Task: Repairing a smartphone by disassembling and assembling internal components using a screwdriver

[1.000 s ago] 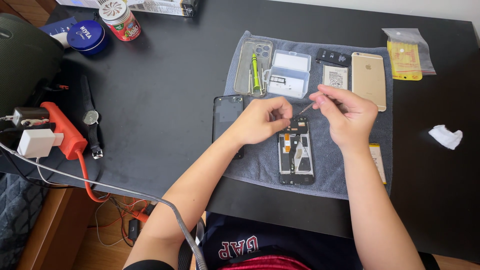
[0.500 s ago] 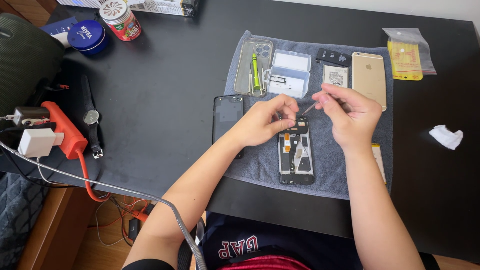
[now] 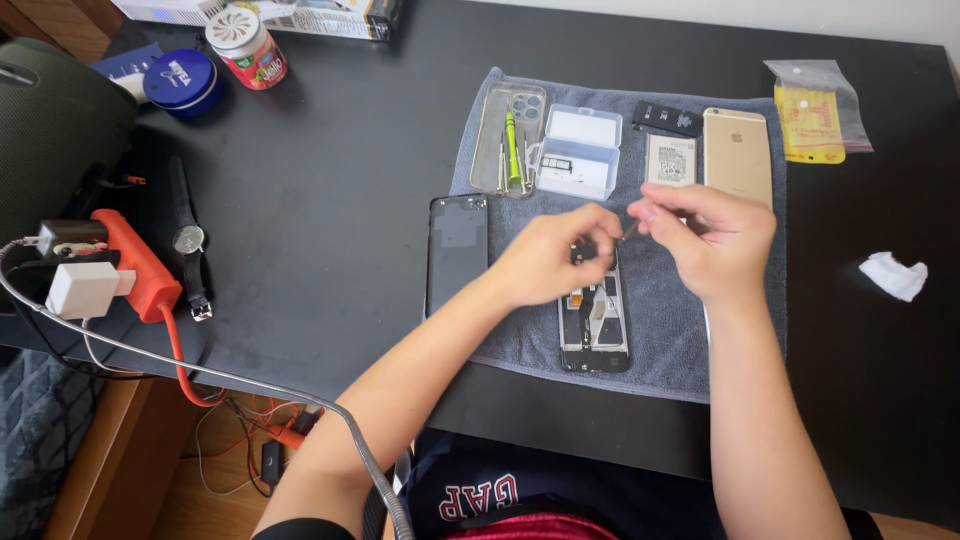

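Head view, left hand (image 3: pixel 550 255) hides opened phone (image 3: pixel 594 325) top

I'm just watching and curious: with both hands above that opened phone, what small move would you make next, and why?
Probably lower the right hand so its thin tool tip meets the top of the opened phone, where the left hand is already steadying it; the tip seems to hover just above.

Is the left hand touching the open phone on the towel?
Touching. The head view shows the left hand resting on the top end of the open phone, fingers covering it.
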